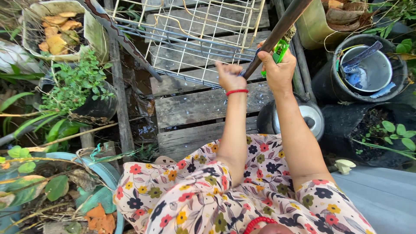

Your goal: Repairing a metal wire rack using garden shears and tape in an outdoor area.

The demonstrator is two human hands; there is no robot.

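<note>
Gripped the pole (277, 30) in both hands, above the wooden pallet (199, 106) and the white wire rack (195, 39) lying on it. Had the left hand (229, 76) shut in a tight fist round the pole's lower end, red band at the wrist. Had the right hand (278, 69) clamped on the shaft just above, close beside the left, with a green-handled thing (281, 50) pinched against the shaft under the fingers; could not tell what kind of tool it was. Held the pole slanting up and away to the right, out past the top of the view, so could not see its far end.

Judged the grip fair but crowded: with the hands so near together on a long shaft, little leverage over the unseen end. Would have done better to spread the hands further apart and to free the right palm of the green piece for a full wrap. Needed care with the swing, too: metal lid (311, 116) just under the right forearm, black bucket (329, 82) with a grey pail (375, 71) inside near on the right, potted plant (78, 84) well off to the left. Best kept the lower end low and close to the body.
</note>
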